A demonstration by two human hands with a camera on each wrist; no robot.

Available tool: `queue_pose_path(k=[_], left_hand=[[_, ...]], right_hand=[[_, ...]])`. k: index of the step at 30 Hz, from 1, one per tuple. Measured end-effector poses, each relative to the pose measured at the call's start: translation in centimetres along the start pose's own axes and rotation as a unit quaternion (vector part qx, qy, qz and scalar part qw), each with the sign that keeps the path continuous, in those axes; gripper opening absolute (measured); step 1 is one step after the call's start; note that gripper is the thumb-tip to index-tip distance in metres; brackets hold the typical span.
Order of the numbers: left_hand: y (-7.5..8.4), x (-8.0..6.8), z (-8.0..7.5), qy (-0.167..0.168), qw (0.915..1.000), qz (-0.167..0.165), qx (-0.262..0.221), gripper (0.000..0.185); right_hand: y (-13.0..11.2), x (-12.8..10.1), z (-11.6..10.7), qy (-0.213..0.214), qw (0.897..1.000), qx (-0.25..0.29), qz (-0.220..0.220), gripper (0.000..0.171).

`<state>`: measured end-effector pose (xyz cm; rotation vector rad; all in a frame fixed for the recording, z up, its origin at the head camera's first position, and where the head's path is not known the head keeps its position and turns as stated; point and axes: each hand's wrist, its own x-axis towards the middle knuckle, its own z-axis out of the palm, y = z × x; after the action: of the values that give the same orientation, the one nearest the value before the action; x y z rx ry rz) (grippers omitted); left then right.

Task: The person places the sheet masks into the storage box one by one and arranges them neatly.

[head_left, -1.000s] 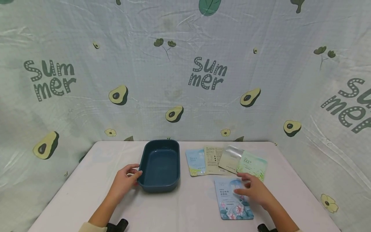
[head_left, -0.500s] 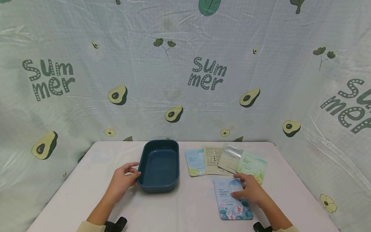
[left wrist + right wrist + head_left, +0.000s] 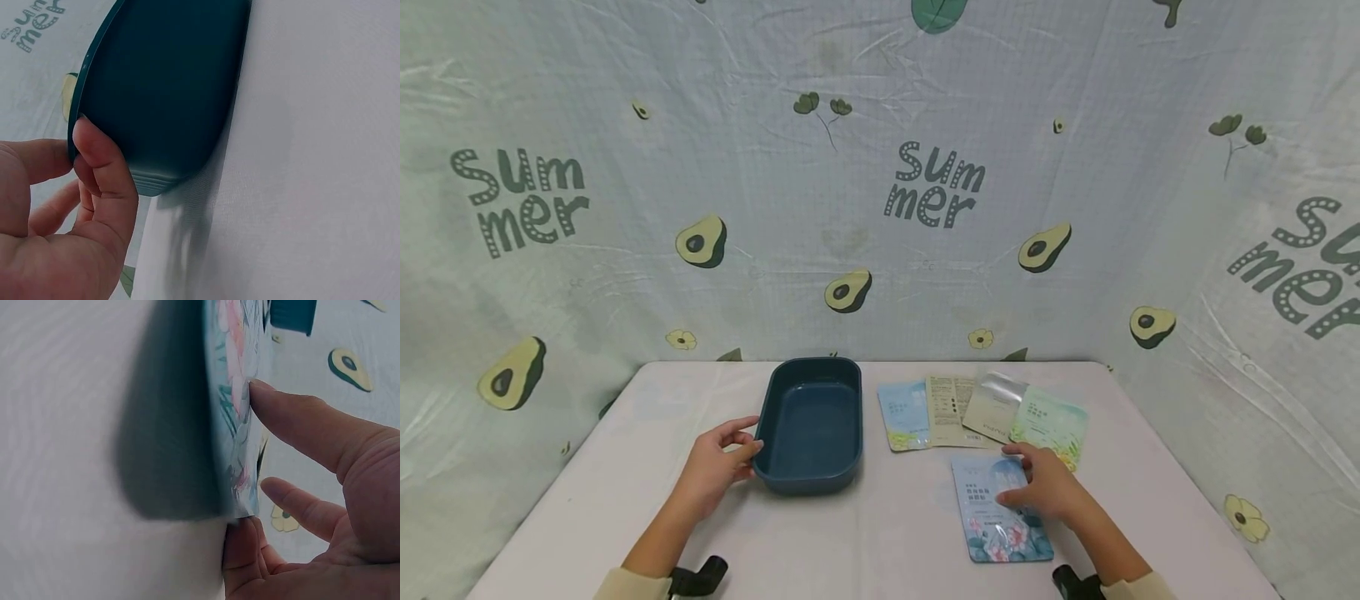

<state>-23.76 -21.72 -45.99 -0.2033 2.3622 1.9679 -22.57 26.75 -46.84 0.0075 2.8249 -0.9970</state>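
My left hand [image 3: 715,462] holds the left side of a deep dark-blue rectangular bin [image 3: 808,485], which stands on the table. In the left wrist view, the thumb [image 3: 97,144] and index finger pinch the bin's rim. To the right, my right hand [image 3: 1048,483] grips the right edge of a blue face mask packet [image 3: 992,521] with pink flowers. As the right wrist view shows, its thumb [image 3: 275,403] lies on the printed face while a fingertip [image 3: 240,540] is at the packet's edge. The packet casts a broad shadow on the table.
Behind the right hand lies an overlapping row of packets: a light-blue one [image 3: 904,417], a beige one [image 3: 947,412], a silver one [image 3: 995,408] and a green one [image 3: 1051,421]. The table [image 3: 820,550] is backed by an avocado-print cloth [image 3: 760,183].
My right hand has shifted slightly left over the face mask packet. The left hand keeps its hold on the bin, and the head view has moved a little.
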Motion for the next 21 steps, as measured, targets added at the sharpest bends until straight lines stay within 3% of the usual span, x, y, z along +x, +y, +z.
queue_pose_path(k=[21], left_hand=[[-0.19, 0.49, -0.72, -0.034, 0.9993, -0.011, -0.015, 0.055]], right_hand=[[-0.31, -0.34, -0.02, -0.009, 0.999, 0.026, 0.023, 0.085]])
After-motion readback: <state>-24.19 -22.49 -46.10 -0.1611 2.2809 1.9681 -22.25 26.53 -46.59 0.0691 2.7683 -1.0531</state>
